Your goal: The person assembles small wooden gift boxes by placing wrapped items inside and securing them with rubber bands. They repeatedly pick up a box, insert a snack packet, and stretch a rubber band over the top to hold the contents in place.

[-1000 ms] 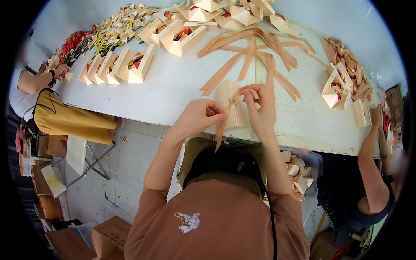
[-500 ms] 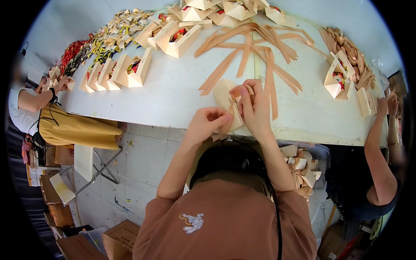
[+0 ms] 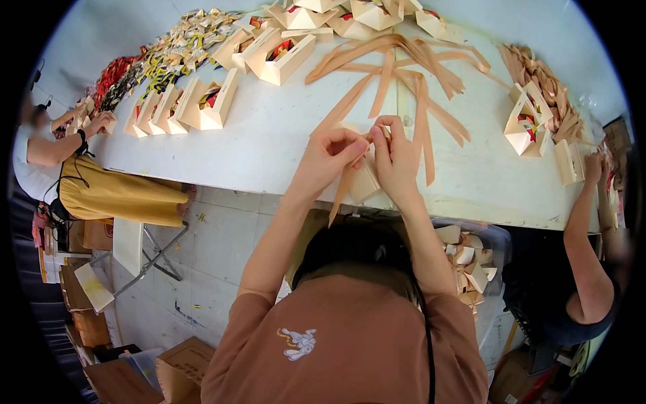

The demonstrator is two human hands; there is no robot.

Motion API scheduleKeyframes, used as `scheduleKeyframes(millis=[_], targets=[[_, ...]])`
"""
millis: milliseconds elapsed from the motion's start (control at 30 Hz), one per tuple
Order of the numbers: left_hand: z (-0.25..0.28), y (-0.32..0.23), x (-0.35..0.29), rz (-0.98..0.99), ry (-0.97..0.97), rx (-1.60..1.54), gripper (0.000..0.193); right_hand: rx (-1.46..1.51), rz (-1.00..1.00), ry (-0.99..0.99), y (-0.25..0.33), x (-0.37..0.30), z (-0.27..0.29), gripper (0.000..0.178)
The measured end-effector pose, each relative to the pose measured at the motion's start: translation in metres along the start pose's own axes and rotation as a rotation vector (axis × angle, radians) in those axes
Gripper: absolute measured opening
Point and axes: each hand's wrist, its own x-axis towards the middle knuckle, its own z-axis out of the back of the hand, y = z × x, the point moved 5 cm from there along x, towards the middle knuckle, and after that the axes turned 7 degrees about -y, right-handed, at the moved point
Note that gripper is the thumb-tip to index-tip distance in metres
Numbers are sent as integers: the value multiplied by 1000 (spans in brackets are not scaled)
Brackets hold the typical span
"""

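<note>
A small cream paper box (image 3: 365,183) stands at the table's near edge, partly hidden behind my hands. Above it, my left hand (image 3: 330,160) pinches a tan ribbon (image 3: 341,194), whose loose end hangs down past the table edge. My right hand (image 3: 397,165) is closed on the same ribbon, its thumb and fingertips meeting those of the left hand over the box top. Just beyond the hands, several loose tan ribbons (image 3: 380,84) lie spread on the white table.
Open cream boxes with colourful packets (image 3: 208,108) line the left, with more boxes (image 3: 282,57) behind. Packets (image 3: 178,50) and ribbons (image 3: 538,81) are heaped at the back. A clear bin of boxes (image 3: 471,262) sits below right. Co-workers (image 3: 50,151) (image 3: 579,276) flank me.
Both hands have come together over the box top, the left one moving up and away from the box's side. The ribbon end now hangs lower from the left hand.
</note>
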Motion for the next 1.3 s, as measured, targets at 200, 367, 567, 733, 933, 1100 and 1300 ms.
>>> scheduleKeyframes(millis=[200, 367, 567, 733, 933, 1100, 1300], targets=[[3, -11, -7, -189, 38, 7, 12, 368, -282, -19, -24, -8, -7, 10], [5, -21, -11, -165, 22, 323, 19, 333, -239, -97, -17, 2, 3, 11], [-1, -32, -11, -382, -20, 459, 18, 229, -218, -20, 0, 35, 18, 11], [2, -28, -9, -361, -128, 494, 27, 142, -257, 86, 30, 48, 9, 6], [18, -6, -9, -114, -179, 63, 30, 0, 273, 204, 49, -24, 7, 6], [13, 16, -15, -185, -203, -62, 26, 692, -461, 149, 21, -34, 9, 18], [11, 6, -18, -205, -133, 156, 25, 317, -470, 248, -1, -19, 18, 17]])
